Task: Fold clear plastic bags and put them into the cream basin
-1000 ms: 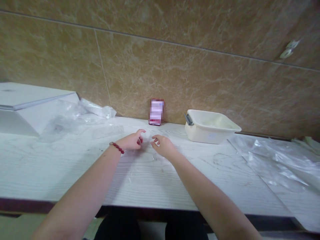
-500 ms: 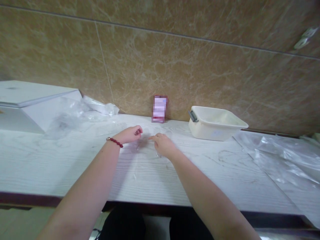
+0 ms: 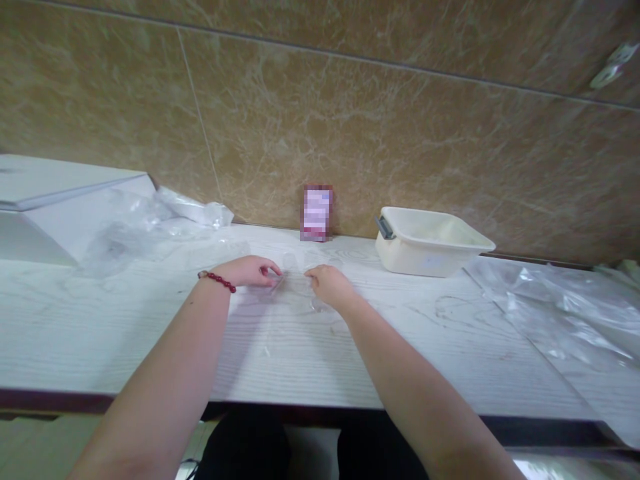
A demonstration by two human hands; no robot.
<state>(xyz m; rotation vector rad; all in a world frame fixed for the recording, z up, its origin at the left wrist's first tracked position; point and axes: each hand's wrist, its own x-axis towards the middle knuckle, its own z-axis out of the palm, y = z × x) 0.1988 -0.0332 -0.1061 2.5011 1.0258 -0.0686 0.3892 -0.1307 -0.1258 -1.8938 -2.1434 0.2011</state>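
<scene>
My left hand [image 3: 255, 271], with a red bead bracelet [image 3: 218, 281] at the wrist, curls its thumb and fingers round the edge of a clear plastic piece [image 3: 280, 283] above the table. Across from it, my right hand [image 3: 329, 285] is closed, with its fingertips pointing left at the clear plastic. A transparent rounded edge [image 3: 318, 305] shows just below the right hand. Because the plastic is see-through, its full shape and what lies within the right fingers cannot be made out. More thin clear plastic [image 3: 269, 343] lies flat nearer the table's front edge.
A cream tub [image 3: 417, 261] with a grey handle stands at the back right. Against the tiled wall leans a blurred phone-like screen [image 3: 316, 215]. Clear plastic bags lie at the left [image 3: 125, 230] beside a white box [image 3: 55, 213], and a plastic sheet [image 3: 560, 310] covers the right.
My left hand has shifted slightly left and its fingers have loosened from a fist into a curved grip. The gap between the hands has widened; my right hand has barely moved.
</scene>
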